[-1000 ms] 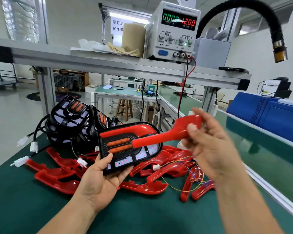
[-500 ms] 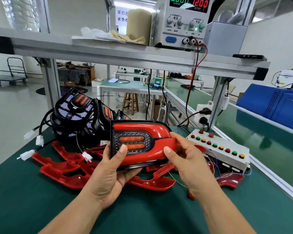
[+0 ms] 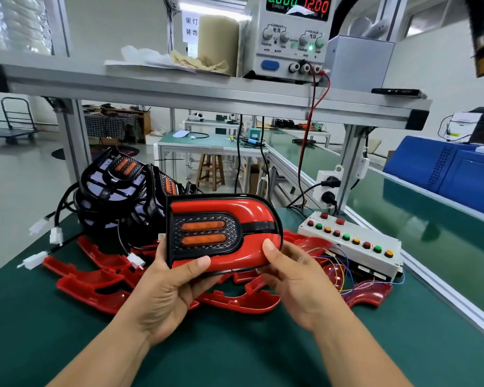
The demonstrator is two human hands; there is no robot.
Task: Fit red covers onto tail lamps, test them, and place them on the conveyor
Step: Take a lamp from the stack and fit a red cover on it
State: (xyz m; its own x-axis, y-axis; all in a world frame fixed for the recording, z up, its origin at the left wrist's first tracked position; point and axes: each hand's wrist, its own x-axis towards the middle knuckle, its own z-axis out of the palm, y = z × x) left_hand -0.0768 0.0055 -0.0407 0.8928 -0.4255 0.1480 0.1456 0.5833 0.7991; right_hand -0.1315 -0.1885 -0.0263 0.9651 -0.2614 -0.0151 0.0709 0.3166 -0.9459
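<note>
I hold a black tail lamp (image 3: 207,233) with two orange strips in front of me, and a red cover (image 3: 246,210) sits fitted over its right part. My left hand (image 3: 165,286) grips the lamp's lower left edge, thumb on the front. My right hand (image 3: 296,277) holds the lower right edge, thumb pressed on the red cover. Several loose red covers (image 3: 95,286) lie on the green mat below. A stack of bare black tail lamps (image 3: 115,185) with white plugs (image 3: 56,234) stands at the back left.
A white test box (image 3: 352,244) with coloured buttons and thin wires lies to the right. A power supply (image 3: 291,34) reading 12.00 stands on the shelf above. The green conveyor (image 3: 430,219) runs along the right side behind an aluminium rail, with a blue case (image 3: 458,174) beyond.
One second ago my right hand held the red cover apart, tip on the lamp. The cover now sits on the lamp, and both hands hold the assembly lower and closer.
</note>
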